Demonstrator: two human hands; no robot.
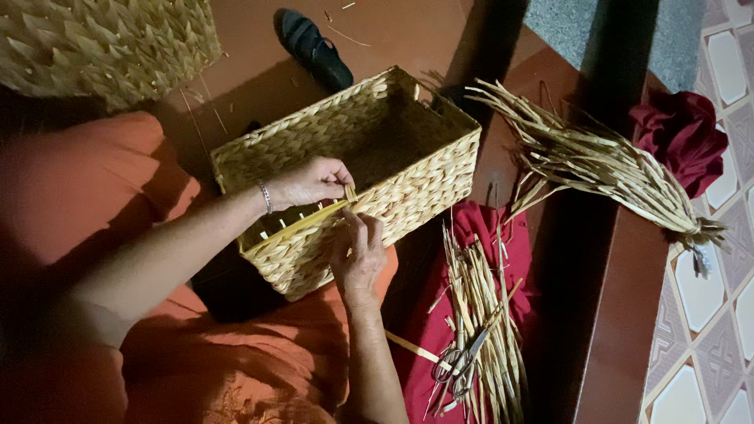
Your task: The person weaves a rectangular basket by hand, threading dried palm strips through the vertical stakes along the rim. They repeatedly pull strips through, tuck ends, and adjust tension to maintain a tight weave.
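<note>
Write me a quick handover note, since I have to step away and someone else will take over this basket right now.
Left hand: pinching a flat yellow straw strip at the rim of the woven basket.
Right hand: fingers on the same strip against the basket's near wall.
Basket rests on the lap; walls are woven, but the near rim section is open, with upright stakes showing.
Left: weave in that strip and close the rim.
Spare straw and scissors lie on the red cloth to the right; a bigger bundle lies further off.

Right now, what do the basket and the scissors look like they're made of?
Basket: braided dry plant fibre, straw-coloured, matte, seemingly unvarnished; twisted strands show. Scissors: probably metal, dull grey with a faint glint; the dim light leaves the handles unclear.
</note>
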